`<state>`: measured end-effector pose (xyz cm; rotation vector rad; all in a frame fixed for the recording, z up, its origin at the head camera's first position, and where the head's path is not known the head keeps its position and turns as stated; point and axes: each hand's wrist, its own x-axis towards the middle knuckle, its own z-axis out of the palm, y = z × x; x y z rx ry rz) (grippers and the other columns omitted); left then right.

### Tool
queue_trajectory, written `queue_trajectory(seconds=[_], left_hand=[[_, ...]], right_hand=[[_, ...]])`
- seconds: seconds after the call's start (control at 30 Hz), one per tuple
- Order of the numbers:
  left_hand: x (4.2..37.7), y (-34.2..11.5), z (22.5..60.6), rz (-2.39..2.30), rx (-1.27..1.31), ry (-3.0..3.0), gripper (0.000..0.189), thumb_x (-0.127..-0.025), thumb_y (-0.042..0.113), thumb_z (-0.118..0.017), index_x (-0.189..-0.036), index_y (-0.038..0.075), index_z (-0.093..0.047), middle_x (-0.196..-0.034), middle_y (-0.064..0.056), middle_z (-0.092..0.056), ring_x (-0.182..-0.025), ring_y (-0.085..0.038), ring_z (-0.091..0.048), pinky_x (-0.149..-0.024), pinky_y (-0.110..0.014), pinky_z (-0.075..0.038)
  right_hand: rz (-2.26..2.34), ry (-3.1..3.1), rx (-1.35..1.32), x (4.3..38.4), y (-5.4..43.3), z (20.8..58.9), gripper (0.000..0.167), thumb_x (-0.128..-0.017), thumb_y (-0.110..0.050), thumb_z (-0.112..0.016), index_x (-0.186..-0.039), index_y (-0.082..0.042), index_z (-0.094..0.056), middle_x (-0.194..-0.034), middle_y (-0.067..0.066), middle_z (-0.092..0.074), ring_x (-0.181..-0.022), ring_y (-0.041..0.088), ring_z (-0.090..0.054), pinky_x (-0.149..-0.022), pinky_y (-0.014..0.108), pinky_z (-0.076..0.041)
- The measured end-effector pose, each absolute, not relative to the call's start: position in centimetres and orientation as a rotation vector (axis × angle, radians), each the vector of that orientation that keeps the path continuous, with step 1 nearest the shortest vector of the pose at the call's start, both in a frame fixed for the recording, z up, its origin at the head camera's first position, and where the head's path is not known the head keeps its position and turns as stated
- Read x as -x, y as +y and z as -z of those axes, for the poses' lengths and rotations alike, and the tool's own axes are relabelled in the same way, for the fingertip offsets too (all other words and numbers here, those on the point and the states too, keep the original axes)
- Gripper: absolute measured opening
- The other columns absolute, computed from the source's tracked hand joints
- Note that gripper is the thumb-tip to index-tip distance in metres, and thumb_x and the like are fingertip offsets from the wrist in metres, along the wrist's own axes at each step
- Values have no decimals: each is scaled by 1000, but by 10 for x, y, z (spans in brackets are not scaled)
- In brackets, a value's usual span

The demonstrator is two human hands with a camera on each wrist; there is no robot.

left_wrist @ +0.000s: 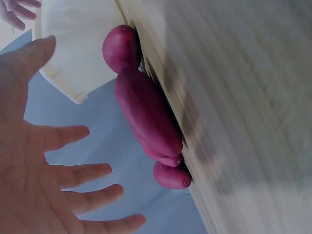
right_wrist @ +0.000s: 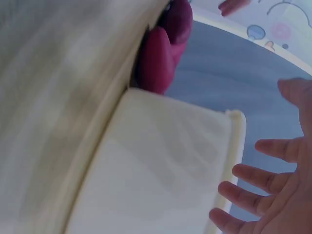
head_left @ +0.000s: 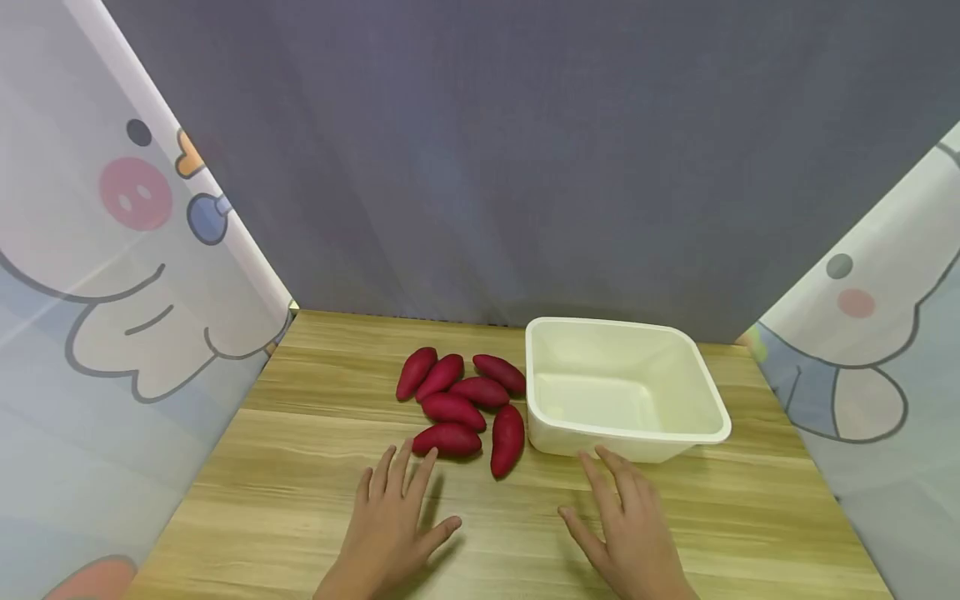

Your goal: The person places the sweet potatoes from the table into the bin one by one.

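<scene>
Several dark red sweet potatoes (head_left: 453,410) lie in a loose group on the wooden table, left of a white plastic basin (head_left: 628,435). My left hand (head_left: 390,529) hovers with spread fingers in front of the nearest sweet potato (head_left: 447,440); in the left wrist view a gap shows between that hand (left_wrist: 29,180) and the sweet potatoes (left_wrist: 146,112). My right hand (head_left: 628,529) is spread in front of the basin's near side, holding nothing. In the right wrist view its fingers (right_wrist: 253,197) are close to the basin's rim; whether they touch it I cannot tell.
Behind the wooden table (head_left: 285,492) hangs a grey curtain (head_left: 480,167). Pale cartoon-printed sheets stand along the left (head_left: 90,350) and right (head_left: 892,333) sides. The basin sits near the table's back edge, toward the right.
</scene>
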<state>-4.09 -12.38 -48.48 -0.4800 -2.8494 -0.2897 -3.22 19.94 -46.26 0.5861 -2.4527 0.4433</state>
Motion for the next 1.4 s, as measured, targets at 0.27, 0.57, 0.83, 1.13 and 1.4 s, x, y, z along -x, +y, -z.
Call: queue_trajectory(seconds=[0.27,0.57,0.83,1.13,1.4], left_hand=[[62,-134,481,493,512,-2731,77,-88,51,-74,-146,7,-48,-141,-22,-48,-122,-41,-51,-88,-58,-52],[100,-154,467,756,471,-2642,60,-92,28,-76,-138,-2,-54,-130,-24,-57,-117,-43,-56,-93,-56,-50],[143,-169,461,882,385,-2664,53,-92,22,-74,-135,-4,-56,-128,-24,-58,-116,-42,-58,-95,-56,-49],[184,-180,473,936,292,-2732,55,-96,27,-70,-137,-6,-53,-131,-32,-53,-117,-48,-55,-95,-59,-47],[208,-186,478,1070,230,-2813,60,-97,30,-69,-142,-5,-49,-136,-32,-50,-121,-47,-53,-96,-59,-47]], right_hand=[[-470,-2332,-579,46,221,436,63,-104,-48,-46,-137,5,-55,-123,27,-58,-102,42,-61,-74,52,-55],[-432,-2247,-403,69,264,412,60,-106,-46,-45,-132,6,-59,-112,29,-60,-94,44,-61,-59,48,-52],[-461,-2263,-279,82,299,405,46,-99,-27,-60,-128,10,-59,-102,35,-60,-91,53,-57,-73,61,-48],[-584,-2425,-63,90,327,408,39,-87,4,-71,-122,15,-59,-107,37,-56,-88,50,-59,-61,27,-53],[-822,-2556,69,92,342,412,32,-97,-6,-64,-123,12,-61,-112,33,-62,-74,11,-70,-51,14,-49]])
